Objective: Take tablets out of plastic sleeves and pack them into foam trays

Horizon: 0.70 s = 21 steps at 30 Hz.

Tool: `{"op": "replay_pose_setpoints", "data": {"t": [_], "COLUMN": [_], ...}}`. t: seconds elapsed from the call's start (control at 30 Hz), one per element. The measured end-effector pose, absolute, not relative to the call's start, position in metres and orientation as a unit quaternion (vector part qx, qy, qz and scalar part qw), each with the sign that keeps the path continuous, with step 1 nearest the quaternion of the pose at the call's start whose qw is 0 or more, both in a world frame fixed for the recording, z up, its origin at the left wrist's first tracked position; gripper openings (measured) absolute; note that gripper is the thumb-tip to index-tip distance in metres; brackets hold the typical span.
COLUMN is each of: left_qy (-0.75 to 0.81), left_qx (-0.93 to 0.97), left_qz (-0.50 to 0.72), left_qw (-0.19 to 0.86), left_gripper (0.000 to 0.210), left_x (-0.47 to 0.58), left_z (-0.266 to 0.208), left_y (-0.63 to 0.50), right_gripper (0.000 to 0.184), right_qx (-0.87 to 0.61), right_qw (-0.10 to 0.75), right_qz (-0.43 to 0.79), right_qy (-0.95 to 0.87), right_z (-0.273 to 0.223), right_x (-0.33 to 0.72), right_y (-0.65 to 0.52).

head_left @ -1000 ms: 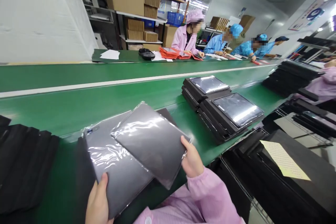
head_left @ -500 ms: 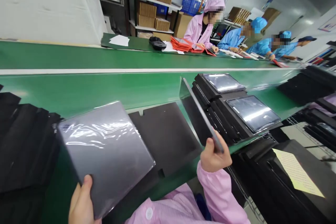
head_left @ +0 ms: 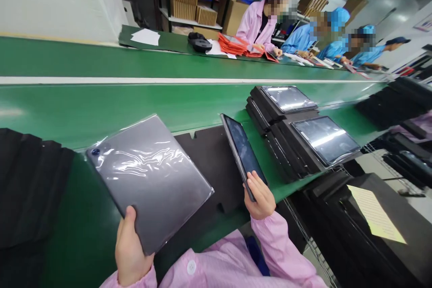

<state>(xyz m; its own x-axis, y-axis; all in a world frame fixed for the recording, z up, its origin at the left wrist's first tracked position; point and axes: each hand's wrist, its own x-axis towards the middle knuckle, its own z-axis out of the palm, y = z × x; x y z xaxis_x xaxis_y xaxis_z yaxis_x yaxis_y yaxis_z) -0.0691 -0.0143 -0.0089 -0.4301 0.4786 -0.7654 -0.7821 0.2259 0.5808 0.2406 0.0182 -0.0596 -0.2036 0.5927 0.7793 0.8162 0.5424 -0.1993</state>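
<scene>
Holding two units: left hand (head_left: 130,252) grips grey plastic-bagged tablet (head_left: 150,180), back up, at 7 o'clock; right hand (head_left: 259,198) pinches second dark tablet (head_left: 243,153) on edge. Black foam tray (head_left: 209,166) at 12 o'clock between them sits unloaded; judged midway, neither seated.

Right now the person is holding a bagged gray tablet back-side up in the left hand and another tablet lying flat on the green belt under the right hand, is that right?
Not quite. The right hand holds its tablet raised on edge, screen showing, above the black foam sheet, not flat on the belt. The head view shows it. The left hand does hold the bagged gray tablet back-side up.
</scene>
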Motion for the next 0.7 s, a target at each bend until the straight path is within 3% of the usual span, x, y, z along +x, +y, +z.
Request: {"op": "replay_pose_setpoints", "data": {"t": [0.13, 0.33, 0.5, 0.63, 0.7], "left_qy": [0.566, 0.551, 0.568, 0.571, 0.578], "left_qx": [-0.146, -0.152, -0.114, -0.045, -0.035], "left_qz": [0.609, 0.626, 0.618, 0.621, 0.603], "left_qw": [0.535, 0.530, 0.532, 0.535, 0.548], "left_gripper": [0.021, 0.019, 0.029, 0.044, 0.043], "left_x": [-0.066, -0.067, -0.064, -0.062, -0.063], "left_z": [-0.009, -0.008, -0.014, -0.023, -0.027], "left_y": [-0.011, -0.013, -0.016, -0.018, -0.018], "right_gripper": [0.030, 0.024, 0.037, 0.019, 0.018], "right_qx": [-0.419, -0.431, -0.412, -0.504, -0.546], "right_qw": [0.306, 0.278, 0.303, 0.371, 0.391], "right_qz": [-0.025, -0.012, 0.092, 0.114, 0.093], "right_qy": [-0.854, -0.859, -0.854, -0.771, -0.735], "right_z": [-0.055, -0.045, -0.034, -0.026, -0.023], "right_x": [0.238, 0.233, 0.250, 0.241, 0.226], "right_y": [0.018, 0.026, 0.045, 0.054, 0.056]}}
